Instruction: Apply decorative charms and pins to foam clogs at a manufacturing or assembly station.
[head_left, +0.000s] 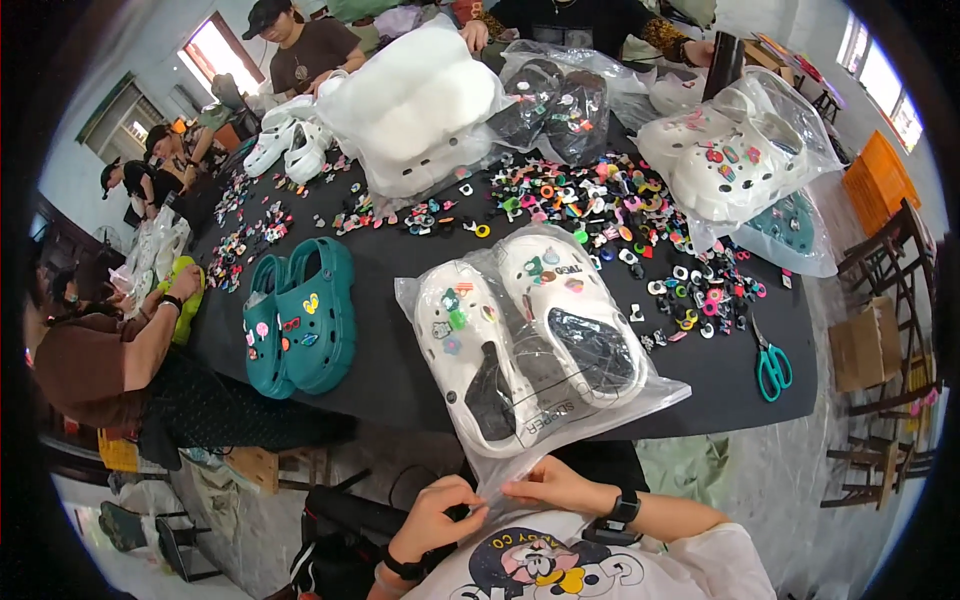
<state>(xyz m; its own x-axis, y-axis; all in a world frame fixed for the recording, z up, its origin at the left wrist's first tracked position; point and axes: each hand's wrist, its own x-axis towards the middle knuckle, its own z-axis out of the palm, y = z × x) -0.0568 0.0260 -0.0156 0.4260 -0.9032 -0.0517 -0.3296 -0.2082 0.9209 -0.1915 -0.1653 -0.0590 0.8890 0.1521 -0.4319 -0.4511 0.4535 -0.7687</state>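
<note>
White clogs (pixel 548 268), paired in a clear bag (pixel 655 393), are laid at the near edge of the tabletop (pixel 395 405), directly ahead of the hands. Long axis pointed away from the wearer, far end canted left. Bag's overhanging near end pinched by both left hand (pixel 437 520) and right hand (pixel 555 487), held close together; right slightly nearer the clogs. Teal clogs (pixel 325 345) set leftward, scissors (pixel 770 350) rightward, loose charms (pixel 540 190) strewn beyond.
</note>
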